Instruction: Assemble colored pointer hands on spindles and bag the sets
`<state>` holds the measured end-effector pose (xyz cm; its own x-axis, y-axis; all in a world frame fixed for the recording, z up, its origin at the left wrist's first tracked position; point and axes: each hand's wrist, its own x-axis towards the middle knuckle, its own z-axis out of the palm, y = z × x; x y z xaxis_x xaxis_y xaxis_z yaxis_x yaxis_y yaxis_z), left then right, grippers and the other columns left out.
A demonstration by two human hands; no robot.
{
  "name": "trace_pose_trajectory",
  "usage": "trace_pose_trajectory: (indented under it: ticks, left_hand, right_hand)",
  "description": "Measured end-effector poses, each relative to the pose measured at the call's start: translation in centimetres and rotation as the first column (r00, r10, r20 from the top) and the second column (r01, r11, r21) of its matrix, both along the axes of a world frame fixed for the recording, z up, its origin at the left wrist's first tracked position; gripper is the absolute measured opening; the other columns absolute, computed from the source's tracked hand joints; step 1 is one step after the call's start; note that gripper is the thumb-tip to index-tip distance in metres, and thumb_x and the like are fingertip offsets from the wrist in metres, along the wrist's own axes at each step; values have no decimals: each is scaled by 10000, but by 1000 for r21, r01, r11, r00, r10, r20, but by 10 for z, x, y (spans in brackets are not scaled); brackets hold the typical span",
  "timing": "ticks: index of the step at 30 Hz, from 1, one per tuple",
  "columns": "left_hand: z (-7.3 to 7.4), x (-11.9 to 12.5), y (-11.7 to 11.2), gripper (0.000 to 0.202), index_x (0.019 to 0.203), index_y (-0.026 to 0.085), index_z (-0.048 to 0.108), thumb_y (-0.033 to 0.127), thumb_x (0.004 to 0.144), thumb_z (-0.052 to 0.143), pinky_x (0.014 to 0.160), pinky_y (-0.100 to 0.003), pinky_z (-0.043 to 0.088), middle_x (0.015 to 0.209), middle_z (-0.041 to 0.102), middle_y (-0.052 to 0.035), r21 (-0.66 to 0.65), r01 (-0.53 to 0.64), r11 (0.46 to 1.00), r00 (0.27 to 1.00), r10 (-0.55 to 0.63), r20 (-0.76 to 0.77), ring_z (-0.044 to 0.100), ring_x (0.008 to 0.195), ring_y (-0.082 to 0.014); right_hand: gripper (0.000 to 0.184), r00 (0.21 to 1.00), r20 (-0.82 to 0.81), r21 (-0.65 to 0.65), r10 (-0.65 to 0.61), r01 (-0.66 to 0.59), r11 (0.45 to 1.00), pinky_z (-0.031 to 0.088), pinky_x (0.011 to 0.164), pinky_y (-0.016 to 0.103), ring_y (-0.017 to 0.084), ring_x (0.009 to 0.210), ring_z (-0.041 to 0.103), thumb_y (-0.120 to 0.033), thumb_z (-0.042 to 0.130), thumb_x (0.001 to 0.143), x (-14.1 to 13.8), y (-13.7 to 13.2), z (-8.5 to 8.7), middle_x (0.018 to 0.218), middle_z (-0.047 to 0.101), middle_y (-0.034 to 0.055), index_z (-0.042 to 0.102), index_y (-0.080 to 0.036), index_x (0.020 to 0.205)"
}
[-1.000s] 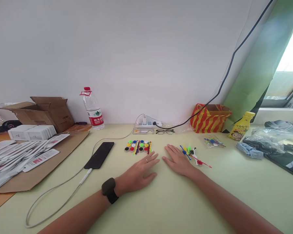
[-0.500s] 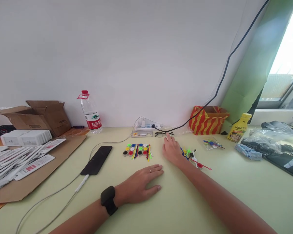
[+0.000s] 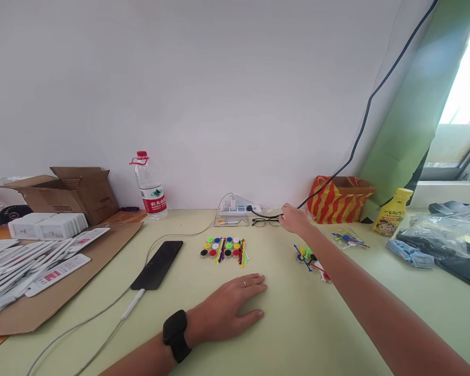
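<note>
My left hand (image 3: 229, 308) lies flat on the table, palm down and fingers stretched, holding nothing. A ring is on one finger and a black watch (image 3: 176, 335) on the wrist. My right hand (image 3: 295, 219) reaches to the back of the table with its fingers curled closed. It is at the right end of black-framed glasses (image 3: 260, 223) and overlaps the black cable (image 3: 309, 199); what the fingers grip, if anything, is hidden. Colourful round discs and thin plastic sticks (image 3: 225, 251) lie in rows in front of the glasses. Coloured arrow-shaped pieces (image 3: 306, 256) lie beside my right forearm.
A power strip (image 3: 235, 207) and clear case (image 3: 231, 221) sit by the wall. On the left are a phone (image 3: 156, 265) on a cable, a water bottle (image 3: 154, 196), white cards and an open carton (image 3: 74, 194). A striped bag (image 3: 339, 201), yellow bottle (image 3: 392, 211) and bagged parts (image 3: 350, 239) stand right.
My right hand has moved farther back and to the right, and its fingers have curled in. My left hand stays flat. The whole view has shifted slightly.
</note>
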<state>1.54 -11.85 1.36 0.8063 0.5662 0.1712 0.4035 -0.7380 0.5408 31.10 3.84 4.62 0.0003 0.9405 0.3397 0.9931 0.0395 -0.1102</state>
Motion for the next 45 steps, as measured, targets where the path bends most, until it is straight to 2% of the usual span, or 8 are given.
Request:
trace_pose_trajectory:
  ticks: [5,9,14,19,27,33,42,45]
  left_hand:
    - [-8,-1,1,534,1491,321,524,315,967,630,1201,-452,421,1525,553,-61,20,-122,992,982,118,144,515,1406,-275]
    - [-13,0,4,626,1555,351,384,382,982,634,1163,-489,425,1580,456,-83,-63,-346,936,863,344,369,478,1401,-300]
    - [-13,5,8,871,1582,294,293,512,876,754,1042,-467,504,1540,465,-158,-421,-291,859,737,482,474,545,1306,-312]
    - [-15,15,12,550,1188,167,666,537,808,810,807,-346,548,1020,734,-112,-649,-122,751,743,503,442,673,859,-207]
    - [-5,6,23,441,808,154,695,588,834,767,646,-238,489,789,694,-45,-671,-151,726,534,631,563,583,684,-126]
    - [-17,14,14,483,958,137,722,556,756,852,650,-270,531,819,743,-82,-745,2,667,737,502,452,671,689,-164]
    - [-14,10,28,516,731,142,676,630,713,845,593,-248,465,655,697,-43,-736,-96,670,716,560,417,578,564,-116]
    - [-14,8,26,497,737,141,672,606,719,847,544,-220,389,632,685,-28,-756,-95,648,775,524,352,530,543,-96]
  right_hand:
    - [236,993,-52,253,107,-91,963,428,980,381,272,1139,596,-141,477,958,12,-27,33,1188,703,111,672,-191,1081]
    - [89,876,-320,588,361,-115,800,459,919,401,282,1027,585,-240,586,926,16,-76,41,975,733,64,675,-233,923]
    - [155,587,-692,383,420,-194,903,496,881,398,240,942,636,-395,639,937,-5,-133,7,989,696,59,645,-241,950]
    - [369,242,-924,179,295,-408,895,520,780,350,193,818,646,-489,717,895,-23,-147,-31,901,640,21,610,-241,1146]
    - [430,182,-979,-25,90,-547,837,398,566,282,117,590,504,-562,745,861,-33,-158,-34,735,619,-9,666,-191,1064]
    - [437,29,-997,51,77,-514,856,489,669,310,153,686,616,-585,752,854,-58,-169,-37,752,648,-9,607,-212,1030]
    - [488,118,-993,-83,-9,-638,766,503,687,319,180,695,649,-575,853,734,-46,-167,-42,760,703,26,638,-192,947]
    - [471,138,-990,-71,13,-585,808,481,700,307,169,730,609,-631,783,785,-40,-165,-32,792,704,42,654,-190,886]
